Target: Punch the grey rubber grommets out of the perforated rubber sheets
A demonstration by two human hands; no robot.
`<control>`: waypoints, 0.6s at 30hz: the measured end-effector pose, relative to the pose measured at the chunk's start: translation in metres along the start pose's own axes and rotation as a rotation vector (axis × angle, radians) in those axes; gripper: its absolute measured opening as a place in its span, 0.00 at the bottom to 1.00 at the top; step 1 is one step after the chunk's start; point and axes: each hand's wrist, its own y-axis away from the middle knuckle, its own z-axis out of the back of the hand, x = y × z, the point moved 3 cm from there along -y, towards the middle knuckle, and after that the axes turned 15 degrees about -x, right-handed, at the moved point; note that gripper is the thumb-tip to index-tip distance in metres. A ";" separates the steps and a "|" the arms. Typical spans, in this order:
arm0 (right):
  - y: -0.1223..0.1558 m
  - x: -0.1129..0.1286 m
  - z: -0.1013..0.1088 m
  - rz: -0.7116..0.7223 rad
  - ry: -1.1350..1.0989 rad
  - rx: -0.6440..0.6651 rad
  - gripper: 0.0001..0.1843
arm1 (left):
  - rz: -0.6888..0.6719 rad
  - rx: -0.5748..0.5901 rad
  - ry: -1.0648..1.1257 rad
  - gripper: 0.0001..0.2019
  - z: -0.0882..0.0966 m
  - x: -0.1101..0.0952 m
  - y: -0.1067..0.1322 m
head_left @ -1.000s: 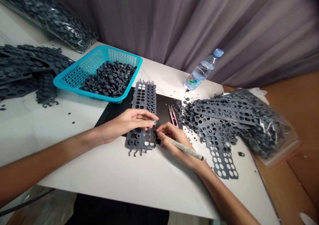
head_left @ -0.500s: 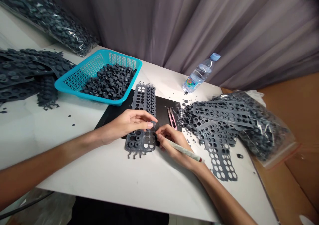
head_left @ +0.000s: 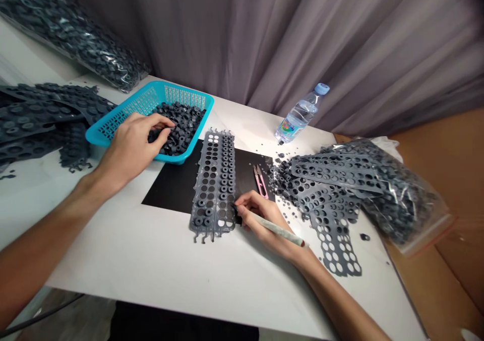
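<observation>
Grey, rubber-like perforated sheet (head_left: 218, 182), just left of the right hand (head_left: 266, 220), which pinches a slender pale tool (head_left: 282, 231); ring pieces (head_left: 227, 155) in some rows, open holes elsewhere, hooked tabs (head_left: 204, 236) at both ends. Bottle (head_left: 302, 110), beyond that hand: coloured label (head_left: 289, 128), lettering illegible. Left hand (head_left: 132, 139): thumb and fingers parted over a blue basket (head_left: 177, 159) of loose rings (head_left: 185, 122).

The frame's left edge crops the dark sheets (head_left: 22, 112) at nine o'clock; whether the left hand (head_left: 134, 139) holds anything is unclear.
</observation>
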 end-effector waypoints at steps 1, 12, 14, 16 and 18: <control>0.000 0.000 0.000 0.001 0.001 0.001 0.11 | -0.009 0.013 -0.037 0.14 0.000 0.003 -0.001; -0.001 -0.002 -0.001 -0.034 -0.036 -0.029 0.11 | -0.262 0.118 0.183 0.11 -0.022 -0.057 0.033; -0.002 -0.002 0.000 -0.048 -0.051 -0.034 0.11 | -0.289 0.335 0.259 0.11 -0.035 -0.066 0.047; -0.002 -0.002 0.001 -0.050 -0.064 -0.041 0.12 | -0.312 0.477 0.274 0.13 -0.045 -0.069 0.059; -0.002 -0.002 0.003 -0.056 -0.085 -0.057 0.13 | -0.324 0.562 0.271 0.14 -0.052 -0.069 0.068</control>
